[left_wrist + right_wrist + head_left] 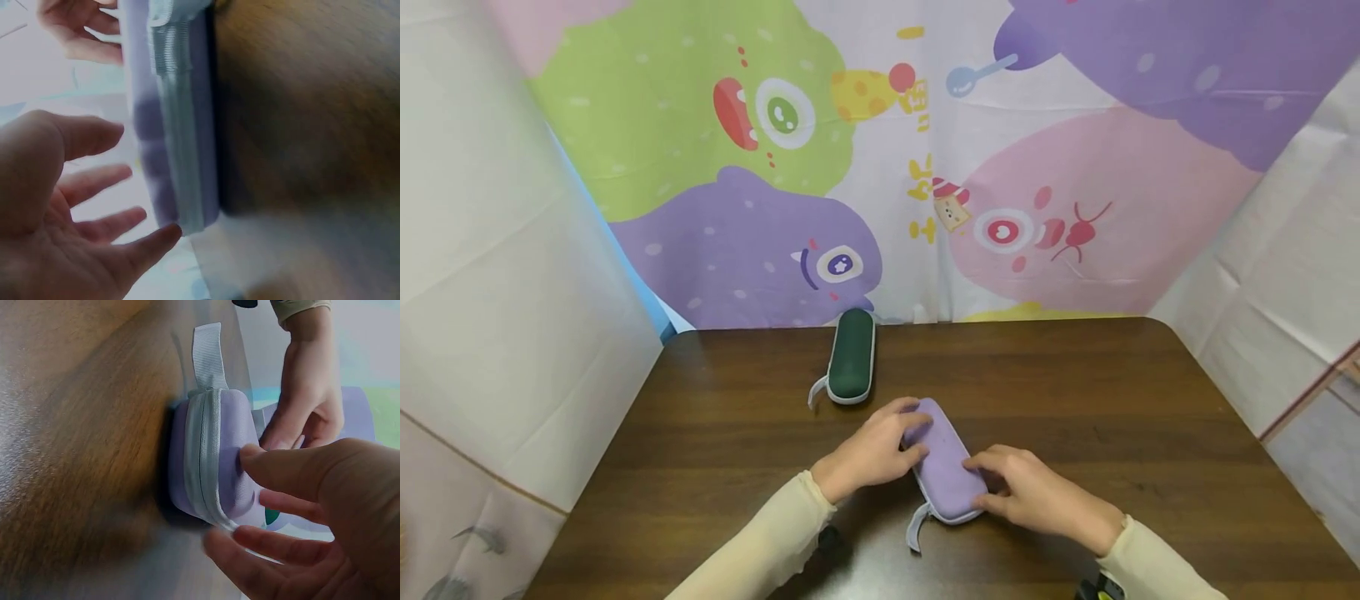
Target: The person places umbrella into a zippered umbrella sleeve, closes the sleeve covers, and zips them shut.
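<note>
On the brown table lies a light purple zip case [949, 467] with a pale grey zip band. Its fabric pull tab [916, 528] sticks out at the near end. My left hand [874, 448] is at the case's left side, with its loosely bent, spread fingers over the upper face. At the lower right my right hand [1033, 493] reaches the case, thumb and fingers apart. The right wrist view shows the right thumb [275, 464] against the purple shell, the other fingers loose near its edge. In the left wrist view the zip [181, 131] looks closed.
A dark green zip case [852, 354] with a grey edge and pull tab lies farther back on the table [737, 467]. Behind it hangs a cloth [917, 275] printed with cartoon monsters. Pale fabric walls [512, 250] enclose both sides.
</note>
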`<action>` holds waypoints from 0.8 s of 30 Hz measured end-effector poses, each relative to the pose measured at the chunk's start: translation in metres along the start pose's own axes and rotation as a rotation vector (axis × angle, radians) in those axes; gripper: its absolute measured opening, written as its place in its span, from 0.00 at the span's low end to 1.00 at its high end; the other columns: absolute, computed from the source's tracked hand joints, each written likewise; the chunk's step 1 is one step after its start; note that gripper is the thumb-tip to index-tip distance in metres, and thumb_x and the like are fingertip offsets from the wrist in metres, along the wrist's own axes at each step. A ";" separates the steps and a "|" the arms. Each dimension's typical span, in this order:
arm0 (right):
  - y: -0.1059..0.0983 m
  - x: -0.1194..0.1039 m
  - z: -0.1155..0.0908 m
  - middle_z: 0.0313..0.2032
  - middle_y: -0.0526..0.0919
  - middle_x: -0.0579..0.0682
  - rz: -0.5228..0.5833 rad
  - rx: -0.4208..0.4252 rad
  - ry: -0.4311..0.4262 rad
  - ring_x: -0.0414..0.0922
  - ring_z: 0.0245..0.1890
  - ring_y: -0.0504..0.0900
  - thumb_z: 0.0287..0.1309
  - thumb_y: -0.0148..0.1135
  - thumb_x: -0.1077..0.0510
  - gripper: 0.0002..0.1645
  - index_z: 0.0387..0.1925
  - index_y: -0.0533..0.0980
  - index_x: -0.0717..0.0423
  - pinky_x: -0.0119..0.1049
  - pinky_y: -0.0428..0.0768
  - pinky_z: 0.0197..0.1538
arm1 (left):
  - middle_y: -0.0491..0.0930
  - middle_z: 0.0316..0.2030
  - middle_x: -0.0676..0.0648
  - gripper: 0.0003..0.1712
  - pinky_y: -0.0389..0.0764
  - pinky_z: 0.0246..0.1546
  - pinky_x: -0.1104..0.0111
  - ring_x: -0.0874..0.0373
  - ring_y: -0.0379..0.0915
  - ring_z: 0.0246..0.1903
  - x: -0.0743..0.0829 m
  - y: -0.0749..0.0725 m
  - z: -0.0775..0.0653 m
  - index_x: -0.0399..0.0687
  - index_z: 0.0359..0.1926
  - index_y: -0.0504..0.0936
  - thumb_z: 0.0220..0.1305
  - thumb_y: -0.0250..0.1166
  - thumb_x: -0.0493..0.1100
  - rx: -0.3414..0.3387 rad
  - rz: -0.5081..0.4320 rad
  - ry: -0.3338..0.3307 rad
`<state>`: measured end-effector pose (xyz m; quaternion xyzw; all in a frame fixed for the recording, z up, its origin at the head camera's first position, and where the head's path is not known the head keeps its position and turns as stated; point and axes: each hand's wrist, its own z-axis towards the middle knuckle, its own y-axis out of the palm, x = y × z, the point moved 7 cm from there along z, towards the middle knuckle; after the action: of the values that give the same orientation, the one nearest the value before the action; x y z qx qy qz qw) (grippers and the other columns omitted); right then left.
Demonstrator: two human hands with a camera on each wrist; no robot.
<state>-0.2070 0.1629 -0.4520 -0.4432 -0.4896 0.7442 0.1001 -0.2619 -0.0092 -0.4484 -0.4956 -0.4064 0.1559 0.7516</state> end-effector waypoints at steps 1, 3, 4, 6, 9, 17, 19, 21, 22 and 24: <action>-0.001 -0.001 -0.001 0.52 0.84 0.58 -0.026 0.010 -0.005 0.49 0.48 0.85 0.60 0.74 0.60 0.23 0.56 0.81 0.63 0.42 0.86 0.47 | 0.77 0.65 0.35 0.24 0.73 0.68 0.53 0.43 0.69 0.70 0.000 -0.002 0.000 0.37 0.61 0.81 0.67 0.68 0.42 0.011 -0.005 -0.005; -0.001 -0.002 -0.002 0.56 0.83 0.61 -0.073 0.033 -0.021 0.54 0.54 0.84 0.59 0.74 0.60 0.24 0.57 0.81 0.61 0.49 0.85 0.54 | 0.78 0.63 0.35 0.26 0.73 0.67 0.51 0.42 0.69 0.69 0.002 -0.006 0.001 0.35 0.62 0.80 0.66 0.69 0.42 0.037 -0.019 -0.022; -0.001 -0.003 -0.003 0.58 0.82 0.62 -0.094 0.045 -0.035 0.56 0.57 0.83 0.59 0.74 0.61 0.25 0.57 0.80 0.61 0.52 0.83 0.56 | 0.79 0.62 0.35 0.27 0.73 0.67 0.51 0.41 0.69 0.69 0.003 -0.007 0.001 0.34 0.62 0.80 0.65 0.69 0.42 0.047 -0.029 -0.035; 0.000 -0.005 -0.004 0.61 0.79 0.65 -0.109 0.051 -0.059 0.60 0.60 0.82 0.58 0.74 0.61 0.26 0.58 0.80 0.60 0.55 0.82 0.58 | 0.78 0.62 0.34 0.28 0.74 0.66 0.50 0.41 0.70 0.68 0.003 -0.008 0.002 0.34 0.62 0.79 0.64 0.70 0.42 0.055 -0.049 -0.069; 0.004 -0.007 -0.003 0.62 0.78 0.66 -0.105 0.038 -0.092 0.60 0.60 0.82 0.58 0.74 0.63 0.26 0.58 0.80 0.62 0.52 0.83 0.57 | 0.78 0.62 0.34 0.28 0.75 0.65 0.50 0.41 0.73 0.66 0.004 -0.007 0.003 0.35 0.62 0.80 0.63 0.71 0.43 0.046 -0.073 -0.111; 0.011 -0.005 0.000 0.62 0.78 0.66 -0.078 0.040 -0.074 0.59 0.59 0.82 0.58 0.74 0.63 0.22 0.54 0.83 0.64 0.50 0.84 0.56 | 0.80 0.61 0.34 0.28 0.73 0.68 0.52 0.41 0.71 0.68 0.004 0.006 0.008 0.33 0.60 0.81 0.63 0.72 0.44 -0.048 0.038 -0.142; 0.011 -0.005 0.002 0.62 0.79 0.66 -0.081 0.056 -0.070 0.59 0.59 0.83 0.57 0.74 0.63 0.21 0.53 0.84 0.64 0.51 0.84 0.56 | 0.81 0.60 0.35 0.26 0.73 0.69 0.54 0.41 0.69 0.69 0.004 0.007 0.010 0.33 0.58 0.82 0.63 0.73 0.44 -0.071 0.074 -0.124; 0.011 -0.004 0.004 0.62 0.79 0.66 -0.079 0.068 -0.062 0.60 0.58 0.83 0.57 0.75 0.62 0.21 0.53 0.84 0.64 0.51 0.84 0.56 | 0.83 0.58 0.36 0.25 0.73 0.68 0.55 0.42 0.69 0.70 0.005 0.008 0.013 0.33 0.57 0.83 0.63 0.73 0.43 -0.082 0.101 -0.097; 0.011 -0.004 0.005 0.62 0.79 0.66 -0.079 0.072 -0.059 0.60 0.58 0.83 0.57 0.75 0.62 0.21 0.53 0.84 0.64 0.51 0.84 0.56 | 0.83 0.58 0.36 0.24 0.73 0.68 0.56 0.42 0.69 0.70 0.005 0.007 0.014 0.34 0.56 0.84 0.63 0.73 0.43 -0.088 0.109 -0.086; 0.011 -0.003 0.006 0.62 0.78 0.67 -0.076 0.080 -0.054 0.60 0.58 0.83 0.57 0.75 0.62 0.22 0.53 0.84 0.64 0.51 0.84 0.55 | 0.82 0.59 0.36 0.23 0.74 0.68 0.57 0.42 0.70 0.69 0.004 0.007 0.017 0.35 0.56 0.84 0.64 0.73 0.43 -0.104 0.128 -0.067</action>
<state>-0.2068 0.1517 -0.4589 -0.3996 -0.4785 0.7706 0.1327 -0.2713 0.0065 -0.4497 -0.5533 -0.4065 0.1989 0.6993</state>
